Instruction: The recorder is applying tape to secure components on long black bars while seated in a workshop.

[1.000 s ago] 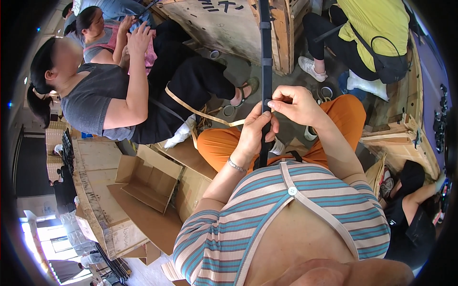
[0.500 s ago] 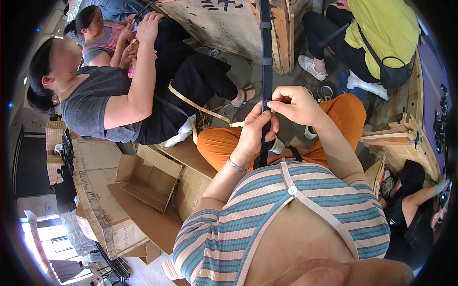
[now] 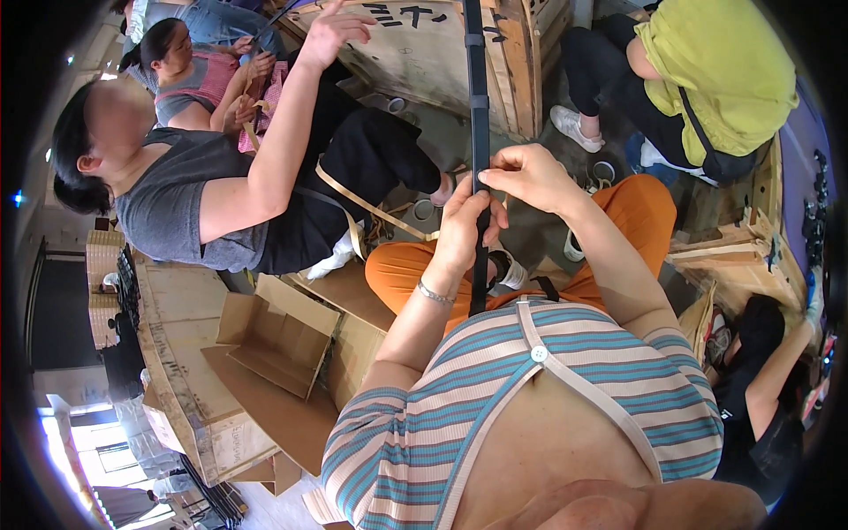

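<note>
Bar [image 3: 478,75], black, slender and banded at intervals, is passing through the left hand [image 3: 459,228] and extending beyond both hands, while its near end is reaching back toward the lap. The left hand is holding the bar, fingers wrapping it from beneath and thumb lying along its near face, with the forearm rising from the lower edge. The right hand [image 3: 534,181] is arching in from the right, wrist bending, its thumb and forefinger narrowing at the bar just beyond the left thumb; whether these tips are pinching the bar itself or a small piece cannot be told.

A tan strip [image 3: 380,214] is running from the left toward the left hand, its end lying close beside the palm; contact there is remaining unclear. Orange trousers [image 3: 638,208] are spreading below and to either side of the hands. An open cardboard box [image 3: 274,340] is lying well to the left of the left hand, and a wooden crate [image 3: 505,88] is standing beyond both.

Compared with the earlier frames, the bar and both hands are sitting slightly farther left and forward, the grip keeping its form. At left, a neighbour's raised hand [image 3: 332,40] is showing farther out toward the crate.
</note>
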The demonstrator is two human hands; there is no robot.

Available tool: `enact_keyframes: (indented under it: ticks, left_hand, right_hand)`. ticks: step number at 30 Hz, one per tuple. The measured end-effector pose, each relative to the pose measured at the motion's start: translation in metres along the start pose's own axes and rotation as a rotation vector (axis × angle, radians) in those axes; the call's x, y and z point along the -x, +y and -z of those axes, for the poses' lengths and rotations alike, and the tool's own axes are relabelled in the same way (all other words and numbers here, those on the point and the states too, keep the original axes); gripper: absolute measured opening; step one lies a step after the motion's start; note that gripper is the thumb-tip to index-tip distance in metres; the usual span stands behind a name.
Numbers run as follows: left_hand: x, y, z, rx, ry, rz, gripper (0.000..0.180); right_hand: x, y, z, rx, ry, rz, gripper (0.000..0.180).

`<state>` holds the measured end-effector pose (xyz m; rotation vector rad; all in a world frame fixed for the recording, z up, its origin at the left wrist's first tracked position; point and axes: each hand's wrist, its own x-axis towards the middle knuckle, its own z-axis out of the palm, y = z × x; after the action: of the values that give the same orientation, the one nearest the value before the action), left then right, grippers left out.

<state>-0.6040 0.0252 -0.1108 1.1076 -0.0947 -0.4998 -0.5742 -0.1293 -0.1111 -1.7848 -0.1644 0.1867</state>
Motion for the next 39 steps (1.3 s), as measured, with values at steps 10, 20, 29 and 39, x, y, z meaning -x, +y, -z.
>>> enact_keyframes:
  ticks: [10, 20, 29, 39]
  left_hand:
    - [-0.024, 0.031, 0.008, -0.173, -0.035, -0.097, 0.024]
    - [0.002, 0.004, 0.003, -1.130, 0.513, -0.477, 0.034]
    - [0.005, 0.009, 0.007, -1.197, 0.490, -0.438, 0.028]
    - [0.014, 0.010, 0.016, -0.953, 0.509, -0.531, 0.026]
  right_hand:
    - [-0.016, -0.024, -0.001, -0.313, 0.118, 0.124, 0.013]
    - [-0.021, -0.022, -0.008, -0.128, 0.325, 0.202, 0.016]
    - [-0.017, -0.020, -0.010, -0.178, 0.386, 0.205, 0.015]
    - [-0.005, -0.024, 0.006, -0.002, 0.230, 0.239, 0.019]
